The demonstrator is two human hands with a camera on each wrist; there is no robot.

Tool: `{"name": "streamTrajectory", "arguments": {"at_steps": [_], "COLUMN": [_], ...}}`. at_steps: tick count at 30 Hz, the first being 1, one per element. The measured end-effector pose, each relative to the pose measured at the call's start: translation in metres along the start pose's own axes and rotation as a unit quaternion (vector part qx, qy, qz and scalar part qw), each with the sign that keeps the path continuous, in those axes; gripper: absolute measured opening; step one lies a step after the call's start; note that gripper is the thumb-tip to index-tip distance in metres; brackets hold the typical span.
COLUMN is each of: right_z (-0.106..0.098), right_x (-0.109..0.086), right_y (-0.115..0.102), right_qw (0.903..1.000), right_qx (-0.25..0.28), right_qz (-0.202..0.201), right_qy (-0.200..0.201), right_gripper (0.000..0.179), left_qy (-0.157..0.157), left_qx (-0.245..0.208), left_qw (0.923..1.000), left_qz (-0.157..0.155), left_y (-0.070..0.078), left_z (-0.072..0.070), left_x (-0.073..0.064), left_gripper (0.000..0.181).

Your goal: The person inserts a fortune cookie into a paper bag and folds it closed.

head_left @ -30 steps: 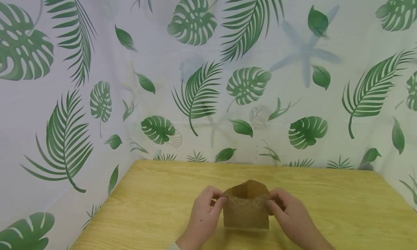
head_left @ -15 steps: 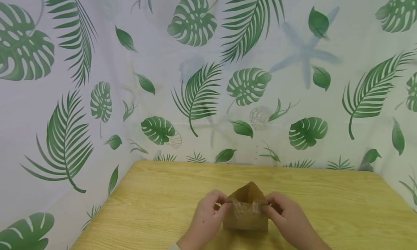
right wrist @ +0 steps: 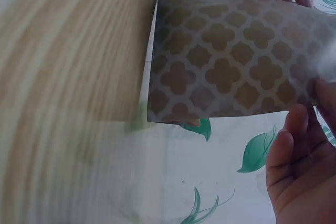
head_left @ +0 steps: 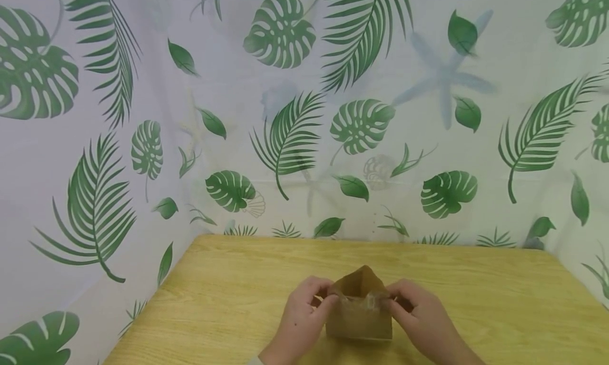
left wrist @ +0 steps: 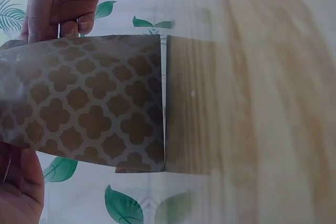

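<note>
A small brown paper bag [head_left: 359, 320] is held upright over the wooden table, its mouth gaping toward the top and its back rim rising to a point. My left hand [head_left: 304, 315] pinches the rim at the left corner between thumb and fingers. At the right corner, my right hand [head_left: 421, 317] pinches it the same way. Shiny creases run along the front rim between the thumbs. Both wrist views show the bag's front [left wrist: 94, 98] printed with a pale quatrefoil lattice, its bottom edge close over the tabletop. The inside of the bag is mostly shadowed.
A yellowish wood-grain table [head_left: 247, 270] spreads around the hands. Behind it and along the left side hangs a white curtain [head_left: 304, 143] printed with green leaves, meeting the table's back edge.
Over the last second both hands have drawn slightly closer together. The bag's mouth has gone from a wide rounded shape to a narrower, pointed one, with its front rim creased.
</note>
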State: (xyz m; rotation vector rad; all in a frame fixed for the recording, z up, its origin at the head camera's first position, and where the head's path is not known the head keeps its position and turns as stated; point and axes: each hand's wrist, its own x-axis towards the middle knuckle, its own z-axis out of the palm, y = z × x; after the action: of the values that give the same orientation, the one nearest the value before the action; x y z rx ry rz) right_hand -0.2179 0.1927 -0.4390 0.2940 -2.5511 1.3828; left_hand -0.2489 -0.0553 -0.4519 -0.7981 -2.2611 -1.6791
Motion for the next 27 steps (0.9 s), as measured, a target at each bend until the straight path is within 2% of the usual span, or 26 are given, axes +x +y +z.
{"name": "streamTrajectory", "arguments": {"at_steps": [4,9,12,18,22,27], "right_z": [0.0014,0.0012,0.0010,0.0007,-0.0004,-0.0020], "right_x": [-0.0010,-0.0011,-0.0008,-0.0010,-0.0010,-0.0001], "right_y": [-0.0013,-0.0009,0.0003,0.0010,0.0008,0.0018], "right_qw": [0.9999,0.9999,0.9999,0.9992,0.9965,0.9958], "right_qx": [0.010,0.010,0.007,0.032,0.064,0.062], "right_qz": [-0.004,0.005,0.009,0.023,0.052,0.066], "right_qy": [-0.006,-0.007,-0.007,-0.005,-0.012,-0.013], "right_gripper": [0.004,0.006,0.006,0.008,0.015,0.021], "left_qy": [-0.013,-0.016,-0.019,-0.014,-0.008,-0.009], "left_qx": [0.005,0.035,0.041,0.012,0.012,0.029], "left_qw": [0.9999,0.9992,0.9990,0.9992,0.9995,0.9995], "left_qz": [0.006,0.006,-0.006,-0.037,-0.029,-0.010], "left_y": [-0.0021,0.0002,0.0033,0.0035,0.0009,-0.0008], "left_z": [0.0005,0.0001,-0.0009,-0.0026,-0.0041,-0.0060], "left_x": [0.0002,0.0016,0.0015,0.0000,0.0005,0.0019], "left_gripper": [0.004,0.008,0.010,0.007,0.009,0.011]}}
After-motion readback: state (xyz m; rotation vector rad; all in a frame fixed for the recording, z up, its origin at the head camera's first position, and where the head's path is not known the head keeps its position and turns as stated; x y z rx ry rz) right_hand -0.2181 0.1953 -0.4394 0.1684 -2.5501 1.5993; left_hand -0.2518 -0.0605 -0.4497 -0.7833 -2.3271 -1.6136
